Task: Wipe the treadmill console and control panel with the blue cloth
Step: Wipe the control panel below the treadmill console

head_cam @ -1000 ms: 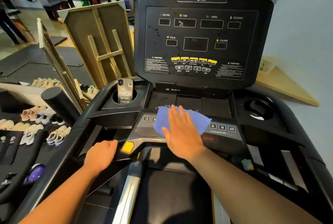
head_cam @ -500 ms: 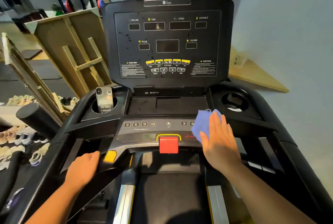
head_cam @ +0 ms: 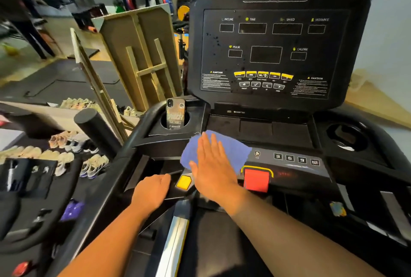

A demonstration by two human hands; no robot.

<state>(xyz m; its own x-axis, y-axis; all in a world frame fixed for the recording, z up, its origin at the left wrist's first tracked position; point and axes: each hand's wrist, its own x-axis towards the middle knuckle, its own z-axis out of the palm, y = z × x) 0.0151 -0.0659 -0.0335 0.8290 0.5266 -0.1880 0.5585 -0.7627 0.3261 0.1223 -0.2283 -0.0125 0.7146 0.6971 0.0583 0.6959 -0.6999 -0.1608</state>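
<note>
head view: right hand (head_cam: 213, 172) presses blue cloth (head_cam: 231, 149) beside keys reading 5, 6, 9, 12.

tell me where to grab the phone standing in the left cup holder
Grip the phone by its upper half, coming from above with fingers on its two long edges. It stands upright with its lower end sunk in the cup holder, so only the top part is free, and the console rises close on its right.
</note>
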